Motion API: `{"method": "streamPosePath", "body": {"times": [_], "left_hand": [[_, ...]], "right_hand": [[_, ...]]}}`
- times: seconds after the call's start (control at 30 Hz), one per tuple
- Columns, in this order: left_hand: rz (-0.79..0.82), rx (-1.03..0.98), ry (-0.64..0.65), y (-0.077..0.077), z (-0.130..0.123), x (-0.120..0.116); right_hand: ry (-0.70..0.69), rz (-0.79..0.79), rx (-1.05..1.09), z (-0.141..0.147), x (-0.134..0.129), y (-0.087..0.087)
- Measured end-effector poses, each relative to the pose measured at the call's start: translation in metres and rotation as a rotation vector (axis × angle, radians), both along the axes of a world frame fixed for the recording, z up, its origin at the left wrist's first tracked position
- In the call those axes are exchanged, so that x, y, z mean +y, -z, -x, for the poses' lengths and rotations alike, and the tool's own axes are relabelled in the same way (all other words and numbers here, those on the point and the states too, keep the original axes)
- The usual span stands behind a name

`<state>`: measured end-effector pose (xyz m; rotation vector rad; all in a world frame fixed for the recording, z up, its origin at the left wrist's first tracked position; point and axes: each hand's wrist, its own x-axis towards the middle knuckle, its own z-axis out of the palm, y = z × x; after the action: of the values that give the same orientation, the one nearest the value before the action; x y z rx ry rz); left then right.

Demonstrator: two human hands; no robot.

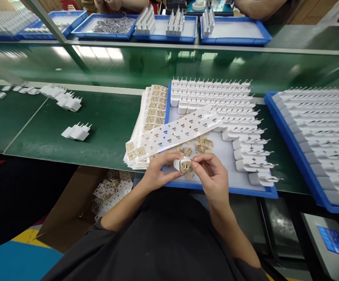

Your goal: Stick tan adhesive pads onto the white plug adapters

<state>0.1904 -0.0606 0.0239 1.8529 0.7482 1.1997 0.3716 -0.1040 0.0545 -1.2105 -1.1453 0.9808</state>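
Observation:
My left hand (160, 169) grips a white charger plug (180, 165) by its sides, its port face turned to the right. A tan sticker (187, 167) with cut-outs lies on that face. My right hand (212, 171) pinches the sticker's edge between thumb and fingertips. Just beyond the hands, a mostly bare white sticker sheet (175, 132) lies slanted across a stack of sheets (154, 105) and the blue tray (234, 190). Peeled tan pieces (204, 145) are heaped in the tray. Rows of white plugs (210, 89) stand along its back and right side.
Another blue tray (301, 168) full of plugs stands at the right. Loose plugs (77, 132) lie on the green bench at left. Below, a cardboard box (66, 210) holds scrap sheets. Several trays (234, 39) line the raised shelf, with other people's arms behind it.

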Motion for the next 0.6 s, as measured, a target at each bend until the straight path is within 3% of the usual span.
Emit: {"method": "streamPosePath", "body": {"times": [0.33, 0.5, 0.6], "left_hand": [[-0.032, 0.014, -0.014, 0.0025, 0.0001, -0.0001], [-0.053, 0.034, -0.023, 0.0034, 0.0007, -0.0012], [-0.019, -0.002, -0.024, 0.0071, 0.0010, -0.0023]], "right_hand": [[0.103, -0.078, -0.232, 0.0095, -0.0005, 0.0016], [0.195, -0.217, -0.466, 0.0085, 0.0028, 0.0009], [0.181, -0.135, -0.364, 0.0024, 0.0065, 0.0062]]}}
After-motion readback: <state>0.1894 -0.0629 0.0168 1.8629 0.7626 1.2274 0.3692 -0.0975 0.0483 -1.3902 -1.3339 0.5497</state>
